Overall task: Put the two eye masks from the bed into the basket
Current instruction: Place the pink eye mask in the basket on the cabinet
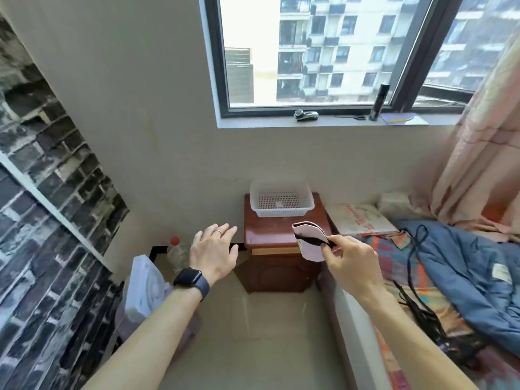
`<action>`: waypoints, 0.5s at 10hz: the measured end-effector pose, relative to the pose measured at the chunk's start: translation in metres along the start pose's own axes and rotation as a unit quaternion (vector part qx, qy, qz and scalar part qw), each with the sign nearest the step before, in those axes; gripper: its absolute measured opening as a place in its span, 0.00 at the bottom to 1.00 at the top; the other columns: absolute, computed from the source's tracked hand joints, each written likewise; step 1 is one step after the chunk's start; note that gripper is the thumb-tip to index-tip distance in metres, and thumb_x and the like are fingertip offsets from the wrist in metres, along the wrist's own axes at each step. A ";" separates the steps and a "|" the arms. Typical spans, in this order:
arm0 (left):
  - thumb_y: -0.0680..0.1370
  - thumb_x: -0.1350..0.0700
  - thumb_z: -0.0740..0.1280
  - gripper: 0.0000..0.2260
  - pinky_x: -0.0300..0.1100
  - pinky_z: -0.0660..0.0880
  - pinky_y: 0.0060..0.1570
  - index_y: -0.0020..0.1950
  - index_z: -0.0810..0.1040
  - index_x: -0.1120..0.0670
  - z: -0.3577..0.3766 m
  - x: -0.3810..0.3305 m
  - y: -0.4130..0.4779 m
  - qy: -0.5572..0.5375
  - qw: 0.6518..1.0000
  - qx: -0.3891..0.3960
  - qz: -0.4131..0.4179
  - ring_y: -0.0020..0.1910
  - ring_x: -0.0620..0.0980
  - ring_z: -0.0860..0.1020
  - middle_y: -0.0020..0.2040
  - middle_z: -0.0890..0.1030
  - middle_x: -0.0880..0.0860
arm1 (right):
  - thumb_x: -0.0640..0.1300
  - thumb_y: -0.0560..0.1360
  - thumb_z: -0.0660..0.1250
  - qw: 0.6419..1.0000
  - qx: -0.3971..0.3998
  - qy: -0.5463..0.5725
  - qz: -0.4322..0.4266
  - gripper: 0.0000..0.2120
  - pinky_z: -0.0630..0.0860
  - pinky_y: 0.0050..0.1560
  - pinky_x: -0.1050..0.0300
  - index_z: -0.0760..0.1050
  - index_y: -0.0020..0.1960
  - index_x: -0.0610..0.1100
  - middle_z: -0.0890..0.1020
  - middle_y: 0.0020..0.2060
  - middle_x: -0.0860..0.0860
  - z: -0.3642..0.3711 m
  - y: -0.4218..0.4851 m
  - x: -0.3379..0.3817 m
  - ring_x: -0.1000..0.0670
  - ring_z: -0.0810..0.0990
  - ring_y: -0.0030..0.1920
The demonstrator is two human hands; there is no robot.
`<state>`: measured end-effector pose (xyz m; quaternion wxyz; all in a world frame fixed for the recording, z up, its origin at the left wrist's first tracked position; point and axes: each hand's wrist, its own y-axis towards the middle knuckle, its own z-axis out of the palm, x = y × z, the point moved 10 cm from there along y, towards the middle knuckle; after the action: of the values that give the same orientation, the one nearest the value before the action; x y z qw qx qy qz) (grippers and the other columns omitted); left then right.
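My right hand [349, 256] pinches a pink eye mask [309, 240] with a black strap, held folded in the air just in front of the wooden nightstand [270, 235]. The white perforated basket [281, 201] stands on the back of that nightstand, beyond the mask, with only a small pale item showing on its floor. My left hand [213, 250] hovers with fingers spread and nothing in it, left of the nightstand; it wears a ring and a dark watch on the wrist. I cannot make out a second eye mask on the bed [399, 266].
A blue quilt [464, 266] and black cords [422, 308] lie on the bed at the right. A red-capped clear bottle [176, 251] and a white fan [146, 288] stand on the floor at the left. A pink curtain [478, 164] hangs beside the window.
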<state>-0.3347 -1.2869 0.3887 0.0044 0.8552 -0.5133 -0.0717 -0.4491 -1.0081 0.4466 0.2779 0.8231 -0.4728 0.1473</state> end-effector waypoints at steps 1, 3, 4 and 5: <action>0.79 0.45 0.60 0.23 0.50 0.62 0.72 0.74 0.67 0.46 0.019 0.020 0.038 -0.005 1.000 0.015 -0.014 0.75 0.51 0.64 0.74 0.70 0.49 | 0.47 0.74 0.70 1.000 0.018 -0.001 0.002 0.08 0.79 0.40 0.54 0.84 0.51 0.47 0.85 0.38 0.49 0.034 0.043 0.002 0.48 0.82 0.38; 0.79 0.45 0.60 0.23 0.51 0.62 0.72 0.74 0.68 0.45 0.071 0.049 0.132 -0.017 0.998 0.049 -0.038 0.75 0.51 0.64 0.75 0.70 0.48 | 0.49 0.75 0.69 0.998 0.053 -0.007 0.014 0.10 0.73 0.39 0.59 0.84 0.53 0.48 0.85 0.40 0.51 0.120 0.141 -0.023 0.49 0.82 0.38; 0.79 0.45 0.59 0.23 0.51 0.61 0.72 0.75 0.67 0.46 0.101 0.058 0.191 -0.019 0.997 0.063 -0.051 0.75 0.51 0.63 0.75 0.70 0.49 | 0.48 0.75 0.69 0.997 0.074 0.006 0.025 0.09 0.72 0.38 0.58 0.84 0.52 0.48 0.85 0.40 0.51 0.173 0.201 -0.041 0.48 0.82 0.38; 0.79 0.45 0.59 0.23 0.50 0.60 0.73 0.75 0.67 0.46 0.130 0.068 0.246 -0.028 0.992 0.093 -0.080 0.76 0.50 0.61 0.76 0.68 0.49 | 0.48 0.75 0.68 0.992 0.116 0.020 0.049 0.07 0.72 0.39 0.56 0.83 0.49 0.48 0.85 0.39 0.52 0.227 0.257 -0.060 0.46 0.82 0.40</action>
<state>-0.5352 -1.4542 0.2719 -0.0949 0.8879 -0.4476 -0.0477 -0.7052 -1.2038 0.3160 0.1820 0.8224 -0.4871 0.2308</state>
